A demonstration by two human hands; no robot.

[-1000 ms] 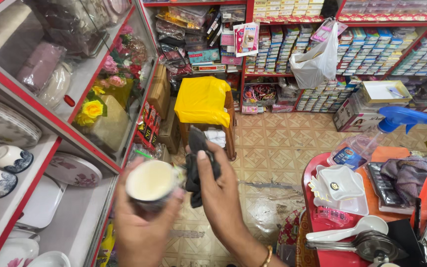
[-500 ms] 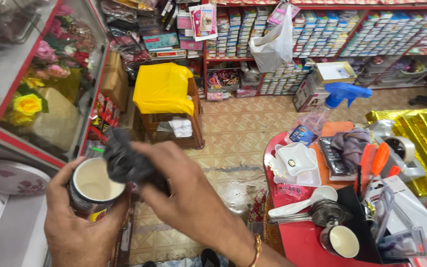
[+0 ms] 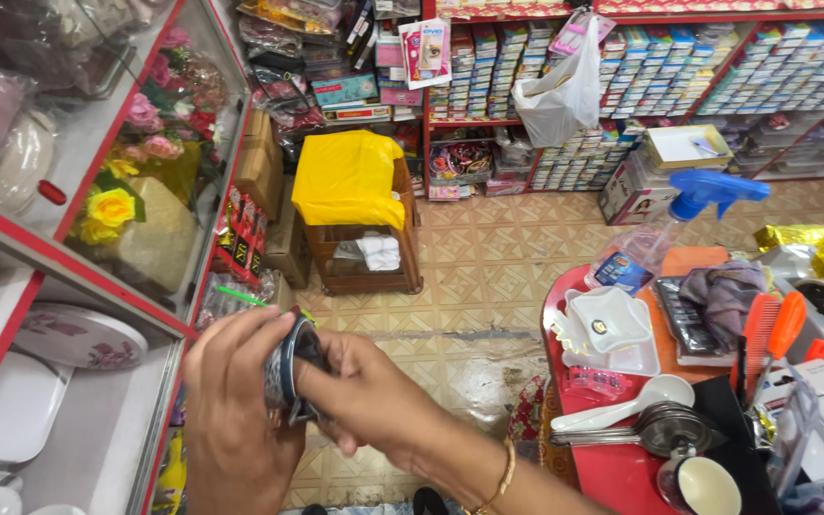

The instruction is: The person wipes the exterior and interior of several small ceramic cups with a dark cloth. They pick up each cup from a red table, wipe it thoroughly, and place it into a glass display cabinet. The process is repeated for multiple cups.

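Observation:
My left hand (image 3: 236, 420) grips a small cup (image 3: 283, 367) with a dark patterned outside, tipped on its side at lower centre. My right hand (image 3: 374, 405) presses a dark cloth (image 3: 305, 381) against and into the cup's mouth, fingers curled over it. A gold bangle (image 3: 503, 477) sits on my right wrist. Most of the cup and cloth is hidden by my fingers.
A glass cabinet (image 3: 97, 267) with red frame holds plates and artificial flowers on the left. A red table (image 3: 612, 467) at right carries a spray bottle (image 3: 679, 205), white dish, spoons, a cup (image 3: 703, 486) and tape. A yellow-covered stool (image 3: 355, 205) stands ahead, with stocked shelves behind.
The cup has turned from upright with its white inside showing to lying on its side. My right hand has pushed the cloth further over its mouth. The view shifted right.

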